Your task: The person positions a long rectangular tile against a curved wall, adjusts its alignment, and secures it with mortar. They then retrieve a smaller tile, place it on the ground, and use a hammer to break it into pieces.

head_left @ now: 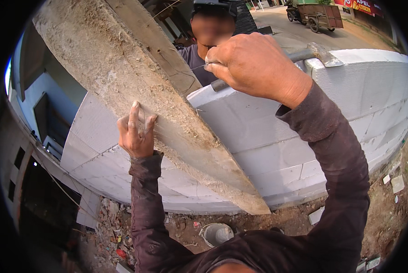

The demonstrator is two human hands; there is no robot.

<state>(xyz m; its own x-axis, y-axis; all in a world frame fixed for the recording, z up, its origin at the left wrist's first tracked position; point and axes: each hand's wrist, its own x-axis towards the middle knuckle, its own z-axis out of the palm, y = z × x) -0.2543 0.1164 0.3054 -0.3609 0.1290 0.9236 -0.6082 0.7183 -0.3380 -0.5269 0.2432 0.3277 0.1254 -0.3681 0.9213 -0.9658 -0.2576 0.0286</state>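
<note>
A rough, cement-crusted wooden board [117,73] leans diagonally across a white block wall [267,132]. My left hand [137,131] rests against the board's near face, its fingers apart and partly bent. Over the wall's top, my right hand [258,66] is closed, thumb and forefinger pinching a thin wire [192,69]. The wire runs left towards the gap between this board and a second board [161,43] behind it. Beneath my right hand, a hammer [324,55] with a flared metal head lies along the wall top; my hand hides the middle of its handle.
Another person [196,57] stands across the wall, close behind the boards. Below me, a bucket [216,234] sits on dirt beside rubble [115,223]. Block pieces [397,184] lie at the right. A cart [320,17] is on the road beyond.
</note>
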